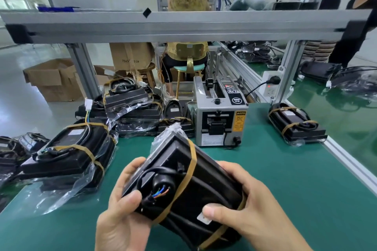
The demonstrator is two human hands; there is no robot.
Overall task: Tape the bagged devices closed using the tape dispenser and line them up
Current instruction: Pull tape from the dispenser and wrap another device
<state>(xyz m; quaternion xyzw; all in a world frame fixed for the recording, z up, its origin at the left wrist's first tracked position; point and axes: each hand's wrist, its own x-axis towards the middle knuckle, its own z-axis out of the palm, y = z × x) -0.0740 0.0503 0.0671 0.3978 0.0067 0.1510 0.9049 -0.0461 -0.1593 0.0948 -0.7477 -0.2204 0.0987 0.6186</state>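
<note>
Head view: both hands hold one bagged device (183, 179) above the green counter (285, 179).
Left hand (124, 210): fingers clamped round the device's left end, thumb beside its wires.
Right hand (244, 208): fingers clamped round its right side, thumb on a white label.
Dispenser (219, 116): just beyond the device.
Taped device (295, 126): right of dispenser.
Pile (81, 138): bagged devices at left.

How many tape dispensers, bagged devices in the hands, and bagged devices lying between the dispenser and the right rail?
tape dispenser: 1
held bagged device: 1
bagged device right of dispenser: 1
Total: 3
</note>
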